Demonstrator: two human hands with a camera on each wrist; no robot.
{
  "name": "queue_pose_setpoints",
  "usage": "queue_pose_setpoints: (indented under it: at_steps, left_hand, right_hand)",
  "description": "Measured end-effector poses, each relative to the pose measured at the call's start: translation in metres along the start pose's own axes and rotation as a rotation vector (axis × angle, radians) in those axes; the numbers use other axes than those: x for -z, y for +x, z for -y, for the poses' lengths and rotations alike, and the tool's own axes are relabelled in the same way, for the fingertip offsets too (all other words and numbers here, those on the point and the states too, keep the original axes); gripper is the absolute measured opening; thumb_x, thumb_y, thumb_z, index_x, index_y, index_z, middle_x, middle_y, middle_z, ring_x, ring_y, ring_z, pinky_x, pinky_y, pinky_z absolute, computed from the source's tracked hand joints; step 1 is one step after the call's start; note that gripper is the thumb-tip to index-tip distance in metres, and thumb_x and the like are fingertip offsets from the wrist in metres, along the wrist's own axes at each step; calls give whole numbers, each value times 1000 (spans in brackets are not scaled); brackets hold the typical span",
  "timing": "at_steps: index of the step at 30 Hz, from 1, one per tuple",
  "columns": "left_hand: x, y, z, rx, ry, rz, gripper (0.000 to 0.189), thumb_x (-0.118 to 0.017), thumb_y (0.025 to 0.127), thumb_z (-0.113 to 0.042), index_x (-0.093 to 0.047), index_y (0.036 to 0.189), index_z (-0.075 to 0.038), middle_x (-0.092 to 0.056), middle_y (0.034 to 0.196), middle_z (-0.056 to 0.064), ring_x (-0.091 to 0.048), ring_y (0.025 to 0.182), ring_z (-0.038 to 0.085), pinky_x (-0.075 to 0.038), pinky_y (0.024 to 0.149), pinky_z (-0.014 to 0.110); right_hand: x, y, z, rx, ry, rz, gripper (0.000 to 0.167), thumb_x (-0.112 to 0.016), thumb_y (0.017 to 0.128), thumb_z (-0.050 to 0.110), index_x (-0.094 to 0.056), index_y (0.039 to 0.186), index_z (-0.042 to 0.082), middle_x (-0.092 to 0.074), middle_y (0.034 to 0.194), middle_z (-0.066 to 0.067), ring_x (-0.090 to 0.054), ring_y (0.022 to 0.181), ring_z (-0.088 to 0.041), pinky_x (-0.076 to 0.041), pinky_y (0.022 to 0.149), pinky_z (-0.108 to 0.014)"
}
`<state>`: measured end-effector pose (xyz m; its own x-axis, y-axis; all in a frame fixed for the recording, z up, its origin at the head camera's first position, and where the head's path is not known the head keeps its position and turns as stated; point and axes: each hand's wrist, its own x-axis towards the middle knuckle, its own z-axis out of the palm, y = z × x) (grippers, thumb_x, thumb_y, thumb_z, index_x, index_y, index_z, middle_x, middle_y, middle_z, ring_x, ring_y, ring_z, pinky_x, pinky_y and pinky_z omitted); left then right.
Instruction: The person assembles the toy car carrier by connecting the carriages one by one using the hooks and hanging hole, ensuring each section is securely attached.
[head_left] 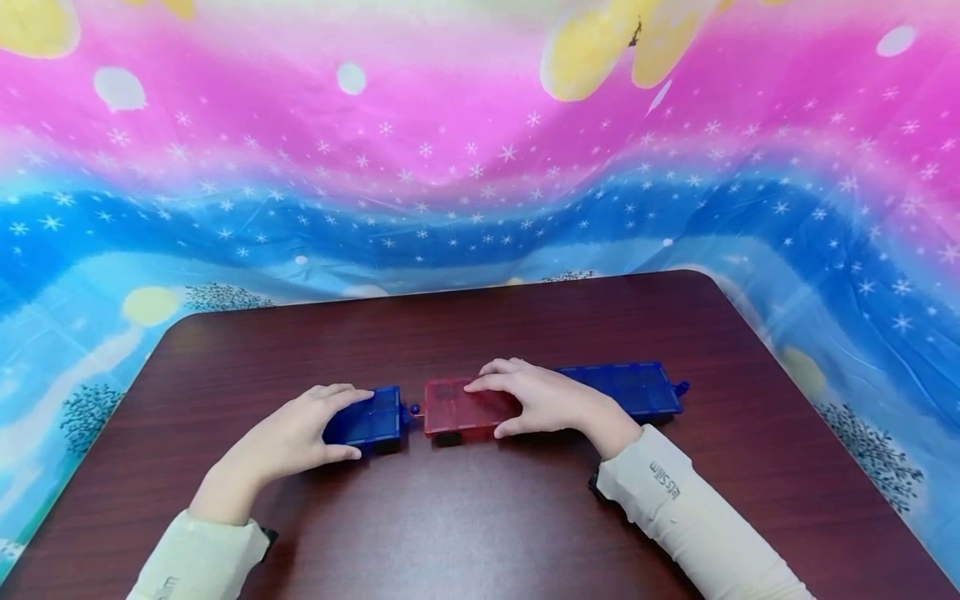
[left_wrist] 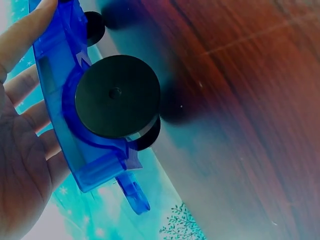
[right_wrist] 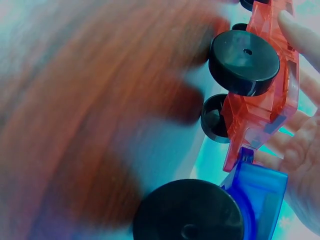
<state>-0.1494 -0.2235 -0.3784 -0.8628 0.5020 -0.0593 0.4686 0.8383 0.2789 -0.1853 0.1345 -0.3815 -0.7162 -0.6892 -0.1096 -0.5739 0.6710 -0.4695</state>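
Observation:
In the head view my left hand [head_left: 292, 429] grips a blue see-through toy train car [head_left: 375, 421] by its two long sides, thumb near and fingers far. Its black wheel [left_wrist: 118, 96] and a coupling tab [left_wrist: 133, 194] show in the left wrist view. My right hand [head_left: 551, 400] holds a red see-through car [head_left: 450, 408] across its sides. Between these two cars the couplings [head_left: 414, 410] meet; whether they are hooked is too small to tell. A longer blue car [head_left: 630, 387] stands right of the red one, its hitch against the red car's in the right wrist view.
The cars stand in a row across a dark brown wooden table [head_left: 465, 517] with rounded far corners. Behind it hangs a pink and blue cloth [head_left: 450, 183] with a snowflake print. From the long blue car's right end a small coupling peg [head_left: 681, 387] sticks out.

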Motion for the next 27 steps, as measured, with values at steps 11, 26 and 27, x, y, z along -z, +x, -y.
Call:
queue_pose_setpoints:
  at_steps: [11, 26, 27]
  left_hand:
    - [1, -4, -1, 19, -13, -1, 74, -84, 77, -40, -55, 141, -15, -58, 138, 16, -55, 124, 38, -52, 96, 56]
    - [5, -12, 2, 13, -3, -19, 71, -83, 79, -38, -56, 140, -13, -58, 139, 15, -54, 127, 37, -50, 99, 56]
    - [6, -13, 3, 12, -3, -23, 70, -82, 80, -37, -56, 140, -13, -58, 139, 15, -54, 127, 37, -49, 100, 56]
  right_hand:
    - [1, 0, -1, 9, -8, 19, 70, -81, 82, 36, -51, 145, 31, -45, 150, 1, -45, 136, -23, -48, 105, -48]
    - [10, -21, -11, -8, -51, -19, 67, -77, 85, 37, -50, 146, 29, -46, 151, -1, -43, 140, -26, -46, 108, -51]
    - [12, -24, -13, -11, -60, -27, 66, -76, 86, 38, -50, 146, 29, -46, 151, -1, -43, 140, -26, -45, 109, -51]
